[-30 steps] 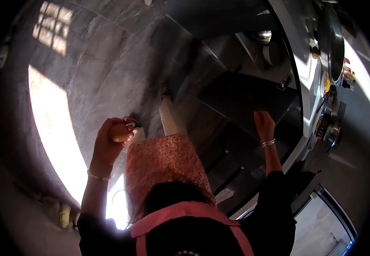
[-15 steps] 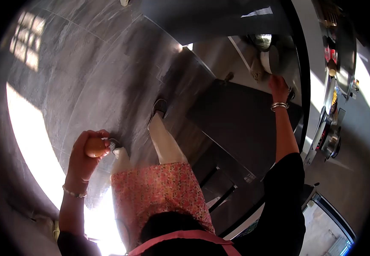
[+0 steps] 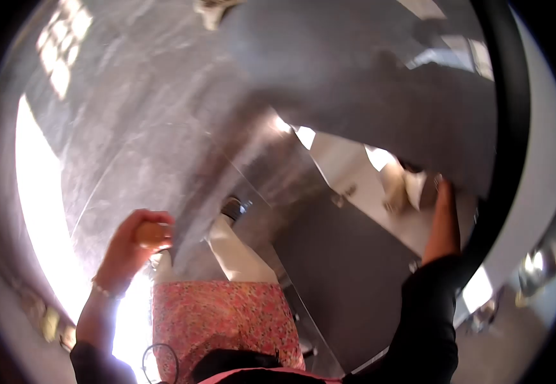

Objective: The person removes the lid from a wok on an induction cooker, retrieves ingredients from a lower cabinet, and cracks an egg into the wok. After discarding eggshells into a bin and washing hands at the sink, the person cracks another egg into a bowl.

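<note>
My left hand [image 3: 138, 238] is closed around a smooth, round orange-brown thing [image 3: 152, 235], held low on the left above the floor. Whether this is an egg or an onion I cannot make out. My right arm stretches out to the right, and my right hand [image 3: 442, 184] is at an open, pale-lined storage space [image 3: 355, 166]. Its fingers are smeared and partly hidden, beside a whitish container [image 3: 414, 187]. Close to that lies a beige, crumpled-looking thing [image 3: 393, 187]. A dark grey panel [image 3: 355, 262] stands in front of this space.
A dark grey surface [image 3: 367, 83] with a thick black edge [image 3: 512, 128] spans the upper right. Beyond it, blurred metal cookware [image 3: 537, 269] sits on a counter. Grey floor [image 3: 150, 141] with bright sun patches extends on the left. A pale object [image 3: 212, 11] shows at the top.
The view has shifted, and the dark surface now covers more of the upper right. My right hand is more hidden and blurred. My left hand still holds the round thing.
</note>
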The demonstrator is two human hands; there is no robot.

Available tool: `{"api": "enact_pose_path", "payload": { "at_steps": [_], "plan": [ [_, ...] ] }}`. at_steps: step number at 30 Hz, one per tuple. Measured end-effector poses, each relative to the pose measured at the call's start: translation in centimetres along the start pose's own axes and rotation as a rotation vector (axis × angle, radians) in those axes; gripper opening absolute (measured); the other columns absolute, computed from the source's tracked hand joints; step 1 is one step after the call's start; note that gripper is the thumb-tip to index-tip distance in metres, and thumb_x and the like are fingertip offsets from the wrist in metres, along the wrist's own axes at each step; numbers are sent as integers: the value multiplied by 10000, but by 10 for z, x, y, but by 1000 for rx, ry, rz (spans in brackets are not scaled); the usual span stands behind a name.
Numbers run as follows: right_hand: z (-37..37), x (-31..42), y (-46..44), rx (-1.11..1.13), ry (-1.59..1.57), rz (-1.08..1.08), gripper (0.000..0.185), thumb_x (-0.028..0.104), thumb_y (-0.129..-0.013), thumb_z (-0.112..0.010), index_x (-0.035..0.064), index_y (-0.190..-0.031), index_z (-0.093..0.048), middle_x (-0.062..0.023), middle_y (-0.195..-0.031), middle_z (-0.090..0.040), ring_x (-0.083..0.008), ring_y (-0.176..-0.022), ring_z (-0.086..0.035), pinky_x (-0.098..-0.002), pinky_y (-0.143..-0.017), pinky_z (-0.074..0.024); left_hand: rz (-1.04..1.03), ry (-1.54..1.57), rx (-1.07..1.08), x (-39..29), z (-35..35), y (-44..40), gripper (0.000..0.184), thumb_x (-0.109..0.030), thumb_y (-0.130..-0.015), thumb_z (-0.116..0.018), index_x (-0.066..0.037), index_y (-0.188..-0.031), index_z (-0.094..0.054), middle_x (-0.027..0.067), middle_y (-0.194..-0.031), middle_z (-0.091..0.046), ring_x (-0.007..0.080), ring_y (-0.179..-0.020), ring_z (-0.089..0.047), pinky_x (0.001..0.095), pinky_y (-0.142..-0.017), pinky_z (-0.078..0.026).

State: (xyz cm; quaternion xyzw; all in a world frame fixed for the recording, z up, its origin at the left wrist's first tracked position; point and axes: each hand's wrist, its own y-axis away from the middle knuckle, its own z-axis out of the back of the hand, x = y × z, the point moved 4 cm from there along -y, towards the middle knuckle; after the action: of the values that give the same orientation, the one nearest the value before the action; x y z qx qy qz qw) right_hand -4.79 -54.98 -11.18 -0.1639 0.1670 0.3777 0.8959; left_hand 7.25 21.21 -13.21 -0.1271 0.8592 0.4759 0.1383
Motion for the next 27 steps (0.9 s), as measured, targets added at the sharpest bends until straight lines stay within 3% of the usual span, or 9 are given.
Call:
{"api": "enact_pose_path", "payload": {
  "at_steps": [2,4,6,7,13,16,21,24,27],
  "plan": [
    [0,7,-6,12,-43,-17,311,312,-860,-486,50,-757,-618,-71,-725,-618,-253,-648,-584,-352,-596,-459,-62,-388,6,-13,-5,6,224,15,-772,-623,-32,-958,-507,104,-1044,-577,166,-915,-577,277,-763,-514],
    [-4,3,-10,22,-84,-38,305,306,-858,-484,51,-752,-615,-75,-720,-614,-257,-645,-580,-358,-594,-455,-15,-270,3,-30,-10,14,237,-11,-764,-645,-47,-961,-520,84,-1037,-593,152,-924,-574,263,-789,-500],
    [-9,-9,-7,43,-135,-80,299,300,-855,-483,52,-747,-612,-79,-714,-611,-262,-641,-576,-364,-592,-451,-88,-384,0,-42,-17,23,228,-18,-771,-639,-49,-966,-524,85,-1039,-594,156,-932,-569,264,-810,-490],
    [-12,-3,-6,50,-159,-94,296,297,-854,-483,53,-744,-610,-80,-711,-609,-265,-639,-573,-367,-590,-449,-80,-672,-27,-59,-22,28,214,-11,-795,-607,-38,-980,-503,97,-1069,-574,155,-945,-559,263,-813,-490],
    [-16,-48,21,51,-228,-197,279,279,-846,-479,56,-729,-600,-91,-695,-598,-279,-628,-561,-385,-583,-438,191,373,-7,-38,-24,49,129,-22,-865,-495,-8,-992,-475,161,-1092,-525,197,-934,-554,293,-814,-500],
    [-4,-61,33,41,-247,-218,271,269,-842,-478,57,-721,-595,-97,-687,-593,-286,-622,-555,-394,-579,-432,125,162,89,-45,-33,58,112,-62,-899,-435,-1,-986,-469,179,-1099,-513,215,-929,-555,307,-809,-503],
    [28,-71,67,-21,-303,-241,258,254,-836,-475,60,-708,-587,-105,-673,-584,-298,-612,-545,-410,-573,-422,84,-119,-80,-66,-85,91,239,-119,-909,-329,50,-1001,-471,186,-1041,-514,252,-838,-556,360,-751,-493],
    [69,-50,107,-108,-364,-258,251,245,-832,-473,61,-700,-582,-111,-664,-579,-305,-607,-539,-419,-570,-416,16,-510,137,-63,-107,104,220,-128,-905,-384,29,-1043,-454,195,-1082,-503,265,-871,-560,377,-747,-495],
    [135,-8,156,-254,-480,-296,244,235,-828,-471,63,-692,-578,-116,-656,-574,-313,-601,-532,-428,-566,-411,193,-36,172,-43,-138,116,222,-204,-898,-459,-12,-945,-561,202,-1052,-532,301,-862,-576,383,-723,-498]
  ]
}}
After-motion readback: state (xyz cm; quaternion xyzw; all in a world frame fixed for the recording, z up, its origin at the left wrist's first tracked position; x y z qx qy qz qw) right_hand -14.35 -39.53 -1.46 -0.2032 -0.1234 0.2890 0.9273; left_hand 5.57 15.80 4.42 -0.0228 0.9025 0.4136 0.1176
